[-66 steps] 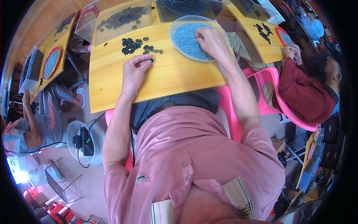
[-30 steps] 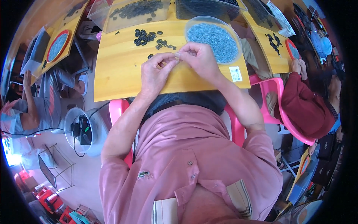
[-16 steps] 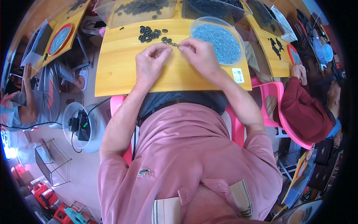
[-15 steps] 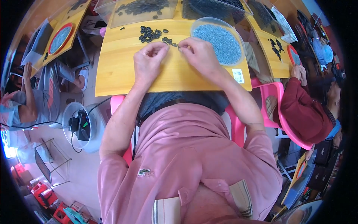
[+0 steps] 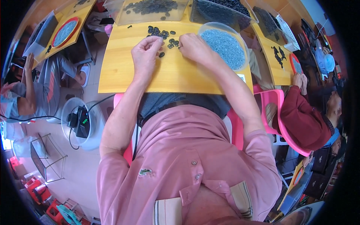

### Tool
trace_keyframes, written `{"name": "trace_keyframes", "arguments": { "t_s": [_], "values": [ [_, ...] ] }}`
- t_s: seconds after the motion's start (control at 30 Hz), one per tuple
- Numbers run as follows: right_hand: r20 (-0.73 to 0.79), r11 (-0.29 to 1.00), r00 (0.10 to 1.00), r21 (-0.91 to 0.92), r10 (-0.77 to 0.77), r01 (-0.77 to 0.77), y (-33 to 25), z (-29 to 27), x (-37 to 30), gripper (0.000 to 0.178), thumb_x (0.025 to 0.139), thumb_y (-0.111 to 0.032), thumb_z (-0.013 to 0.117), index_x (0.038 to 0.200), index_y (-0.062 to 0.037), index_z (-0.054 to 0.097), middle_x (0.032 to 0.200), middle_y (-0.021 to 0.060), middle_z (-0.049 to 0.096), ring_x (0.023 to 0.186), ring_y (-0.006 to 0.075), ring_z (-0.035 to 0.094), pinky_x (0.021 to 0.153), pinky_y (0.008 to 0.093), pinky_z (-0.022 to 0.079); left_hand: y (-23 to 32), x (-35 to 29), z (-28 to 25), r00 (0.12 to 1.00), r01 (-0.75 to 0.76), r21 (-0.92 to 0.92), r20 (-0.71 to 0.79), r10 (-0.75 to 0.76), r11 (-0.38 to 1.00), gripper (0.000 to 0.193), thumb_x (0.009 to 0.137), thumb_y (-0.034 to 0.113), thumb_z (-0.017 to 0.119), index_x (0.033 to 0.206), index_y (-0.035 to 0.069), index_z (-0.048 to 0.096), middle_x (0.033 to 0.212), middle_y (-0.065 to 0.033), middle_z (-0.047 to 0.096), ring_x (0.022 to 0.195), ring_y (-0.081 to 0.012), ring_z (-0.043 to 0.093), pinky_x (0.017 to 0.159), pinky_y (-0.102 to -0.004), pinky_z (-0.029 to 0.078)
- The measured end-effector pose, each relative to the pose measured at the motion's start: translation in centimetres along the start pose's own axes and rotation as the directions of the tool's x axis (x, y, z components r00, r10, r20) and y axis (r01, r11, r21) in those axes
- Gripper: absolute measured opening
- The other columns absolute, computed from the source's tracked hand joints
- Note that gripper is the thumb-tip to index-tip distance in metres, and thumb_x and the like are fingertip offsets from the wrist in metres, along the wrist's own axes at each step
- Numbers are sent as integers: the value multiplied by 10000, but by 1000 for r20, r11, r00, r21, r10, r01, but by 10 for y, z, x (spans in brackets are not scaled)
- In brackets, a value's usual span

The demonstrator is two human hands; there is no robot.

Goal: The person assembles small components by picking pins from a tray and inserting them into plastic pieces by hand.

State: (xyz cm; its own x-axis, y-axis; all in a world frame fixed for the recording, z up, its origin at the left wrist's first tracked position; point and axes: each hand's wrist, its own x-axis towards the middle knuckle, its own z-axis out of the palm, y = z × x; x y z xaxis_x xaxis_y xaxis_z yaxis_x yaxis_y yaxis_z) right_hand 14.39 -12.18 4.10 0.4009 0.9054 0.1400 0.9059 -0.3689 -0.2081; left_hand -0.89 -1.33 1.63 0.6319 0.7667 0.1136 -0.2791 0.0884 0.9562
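Observation:
My left hand (image 5: 144,54) is raised over the yellow table (image 5: 123,75), thumb and fingertips pinched together; what they hold, if anything, is hidden. Just below those fingertips is a single small black oval piece (image 5: 161,54). My right hand (image 5: 195,47) has its fingers curled together at a few black pieces (image 5: 171,45) on the wood; whatever is between the fingertips is too small to make out. A larger cluster of black oval pieces (image 5: 155,31) lies beyond my left hand. Beside my right hand stands a round clear tub (image 5: 245,60) full of thin silvery metal pins (image 5: 225,48).
Two clear bins (image 5: 150,17) with black parts stand along the table's far edge. A lone dark screw-like piece (image 5: 129,26) lies at the far left. Co-workers sit at yellow tables on both sides. A white bucket (image 5: 80,122) with black adapters is on the floor at left.
My right hand has moved slightly to the far side, onto the black pieces. A single black piece now shows below my left fingertips. The whole view has shifted a little.

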Motion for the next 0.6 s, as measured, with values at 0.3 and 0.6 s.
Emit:
{"name": "trace_keyframes", "arguments": {
  "t_s": [0.3,0.6],
  "values": [
    [-82,935,993,350,84,-50,-10,-20,-21,186,819,-121,615,873,39,693,779,212,684,720,317,692,684,394,542,-8,-7,6,983,121,-121,156,-102,985,148,920,72,679,1026,-30,664,939,-103,720,829,-144,690,742,-247,558],
    [-290,891,957,434,-6,137,-7,-17,-52,142,837,-108,656,947,-27,694,721,142,685,648,224,697,588,318,533,-8,-16,8,894,404,-349,345,-285,846,153,973,123,608,1066,8,648,1107,-162,691,969,-246,698,881,-338,563]
  ]
}}
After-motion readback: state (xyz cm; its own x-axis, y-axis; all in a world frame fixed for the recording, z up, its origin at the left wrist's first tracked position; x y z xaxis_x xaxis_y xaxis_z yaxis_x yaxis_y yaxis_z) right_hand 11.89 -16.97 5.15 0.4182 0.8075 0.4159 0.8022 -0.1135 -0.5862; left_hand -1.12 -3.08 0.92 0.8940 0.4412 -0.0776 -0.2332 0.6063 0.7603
